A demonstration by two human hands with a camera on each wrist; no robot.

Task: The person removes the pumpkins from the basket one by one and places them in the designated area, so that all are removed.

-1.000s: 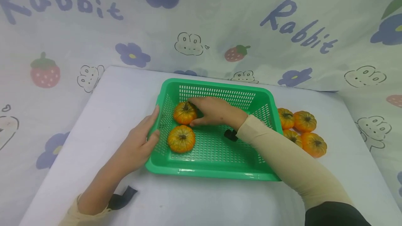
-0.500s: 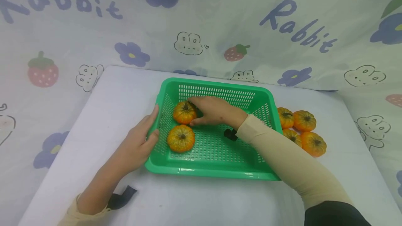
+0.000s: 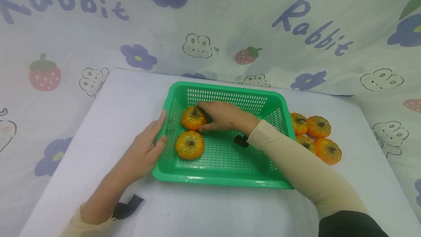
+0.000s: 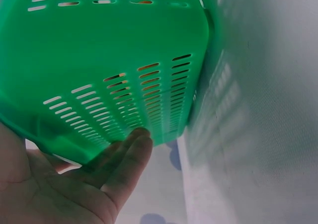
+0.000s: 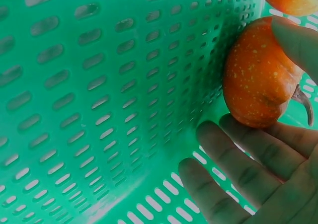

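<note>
In the head view, my right hand [image 3: 221,117] reaches into the green basket [image 3: 223,183] and holds a small orange pumpkin [image 3: 193,119] at its back left corner. The right wrist view has the thumb [image 5: 298,40] over that pumpkin [image 5: 256,80], which lies against the slotted wall, while the other fingers sit along its underside. A second pumpkin [image 3: 189,146] lies just in front of it. My left hand [image 3: 144,148] holds the basket's left side, thumb at the rim. From the left wrist, its fingers [image 4: 131,167] lie along the outer wall [image 4: 114,45].
Several more pumpkins [image 3: 329,151] stand in a cluster on the white table [image 3: 210,211], right of the basket. A dark strap [image 3: 129,207] hangs by the left wrist. Behind the table is a cloth backdrop [image 3: 223,17] printed with rabbits and flowers.
</note>
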